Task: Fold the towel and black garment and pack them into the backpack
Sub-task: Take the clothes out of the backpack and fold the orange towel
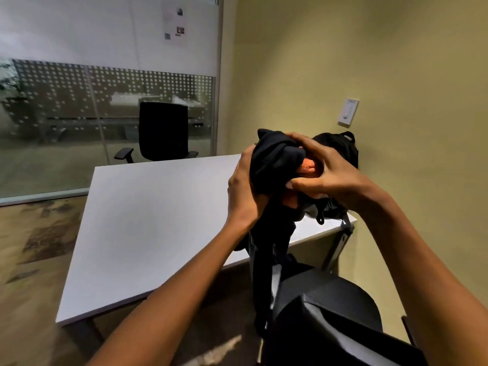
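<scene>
Head view: both hands, left (244,191) and right (320,170), clutching bunched black garment (274,159) plus orange towel (307,167); better flattening on table (148,220) before stuffing backpack (340,149).

free: bare table (148,228) left of and below the left hand (244,191) | blocked: backpack (340,151) just behind the right hand (320,173), against the wall (396,75) | blocked: garment (274,159) and towel (307,167) bunched between both hands | below: garment tail hangs onto near chair (330,307) | far: second chair (163,130) beyond table, well apart
</scene>
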A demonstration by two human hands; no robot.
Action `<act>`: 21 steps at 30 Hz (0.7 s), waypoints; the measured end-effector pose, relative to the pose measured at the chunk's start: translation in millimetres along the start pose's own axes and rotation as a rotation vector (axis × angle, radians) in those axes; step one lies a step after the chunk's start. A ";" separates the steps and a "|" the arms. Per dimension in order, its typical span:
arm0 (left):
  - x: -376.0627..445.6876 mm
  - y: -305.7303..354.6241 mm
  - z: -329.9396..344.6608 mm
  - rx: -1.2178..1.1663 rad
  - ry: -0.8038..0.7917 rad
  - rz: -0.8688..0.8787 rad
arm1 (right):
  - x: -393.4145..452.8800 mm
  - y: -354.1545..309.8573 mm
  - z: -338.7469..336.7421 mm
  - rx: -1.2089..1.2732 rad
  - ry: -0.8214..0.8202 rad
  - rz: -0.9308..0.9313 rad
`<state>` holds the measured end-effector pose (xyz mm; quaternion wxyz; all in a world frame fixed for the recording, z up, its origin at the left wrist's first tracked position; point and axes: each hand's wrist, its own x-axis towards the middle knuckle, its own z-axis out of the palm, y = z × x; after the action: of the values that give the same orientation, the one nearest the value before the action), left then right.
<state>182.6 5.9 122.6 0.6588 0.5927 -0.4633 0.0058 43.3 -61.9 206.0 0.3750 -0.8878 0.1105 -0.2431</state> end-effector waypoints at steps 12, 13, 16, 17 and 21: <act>140.2 -95.8 -85.8 0.117 0.229 0.079 | 195.6 25.4 73.8 0.161 0.184 -0.196; 155.3 -109.3 -91.7 0.219 0.234 0.122 | 214.7 32.7 78.4 0.188 0.182 -0.206; 200.0 -145.7 -105.5 0.336 0.250 0.165 | 272.1 54.9 89.4 0.255 0.187 -0.212; 217.4 -156.6 -108.1 0.330 0.250 0.160 | 293.1 62.6 91.2 0.262 0.196 -0.219; 283.3 -193.1 -123.6 0.382 0.278 0.167 | 371.0 86.6 98.3 0.282 0.216 -0.265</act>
<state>526.4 -107.7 164.0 0.5892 0.6599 -0.4061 0.2290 410.7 -202.3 214.0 0.4461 -0.8022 -0.0024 -0.3969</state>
